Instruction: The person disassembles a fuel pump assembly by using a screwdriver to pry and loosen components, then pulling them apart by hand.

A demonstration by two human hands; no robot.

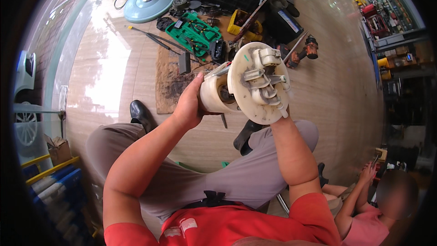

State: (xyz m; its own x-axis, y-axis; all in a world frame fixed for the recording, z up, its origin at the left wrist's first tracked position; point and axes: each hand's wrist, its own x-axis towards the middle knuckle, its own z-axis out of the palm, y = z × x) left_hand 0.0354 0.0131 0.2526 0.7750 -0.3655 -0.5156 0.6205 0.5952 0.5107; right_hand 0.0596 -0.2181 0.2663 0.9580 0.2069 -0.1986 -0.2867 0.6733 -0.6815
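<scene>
I hold a whitish plastic fuel pump module point(241, 89) up in front of me, its round flange tilted toward me. The flange carries moulded ports and grey dirt. My left hand point(187, 102) is wrapped around the side of the cup-shaped body point(211, 95), thumb on top and the other fingers mostly out of sight beneath it. A spring point(222, 71) shows between body and flange. At the flange's lower right edge, my right hand point(283, 119) grips the module from behind; its fingers are hidden by the flange.
Beyond lies a stained board point(165, 75) with a green tool case point(193, 32), a yellow container point(245, 25) and loose parts. A cordless drill point(298, 55) lies to the right. A fan base point(149, 4) stands at the far left. Another person point(364, 214) sits at the lower right.
</scene>
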